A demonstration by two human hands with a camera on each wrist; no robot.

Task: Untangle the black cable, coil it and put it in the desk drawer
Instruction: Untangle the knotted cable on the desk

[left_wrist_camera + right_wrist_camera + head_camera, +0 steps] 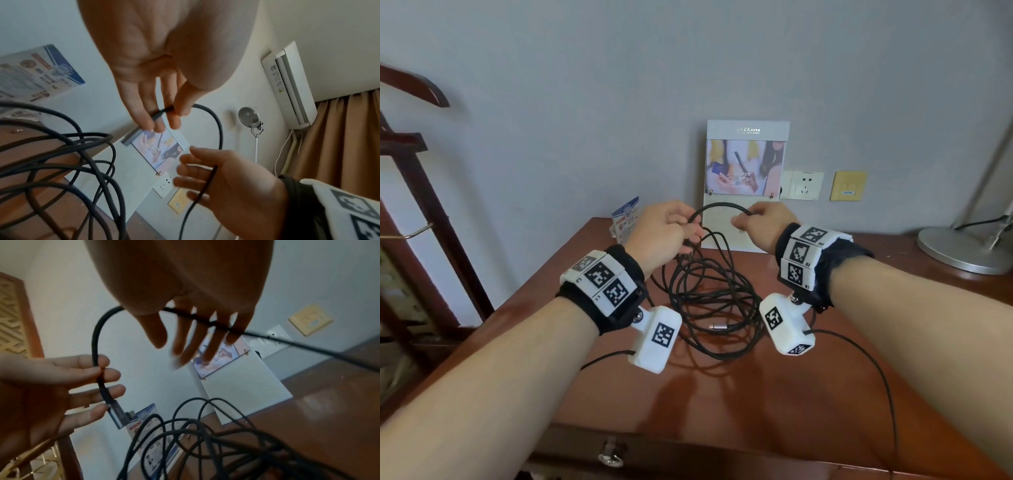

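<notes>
While the left hand (pixel 666 233) pinches the cable (pixel 709 291) near its plug and the right hand (pixel 760 222) lets it run through loosely curled fingers, the tangle lies on the desk (pixel 859 342); light, limp, likely snag-prone, best gathered loop by loop.

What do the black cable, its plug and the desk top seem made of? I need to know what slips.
Black cable: looks like matte braided sleeve, faintly ribbed near the left hand.
Plug: apparently brushed metal shell, grey sheen.
Desk top: glossy reddish-brown varnished wood or veneer, showing reflections.

Grey wall (pixel 585 102), wall AC unit (pixel 292 84), possibly curtain (pixel 339 138).
</notes>
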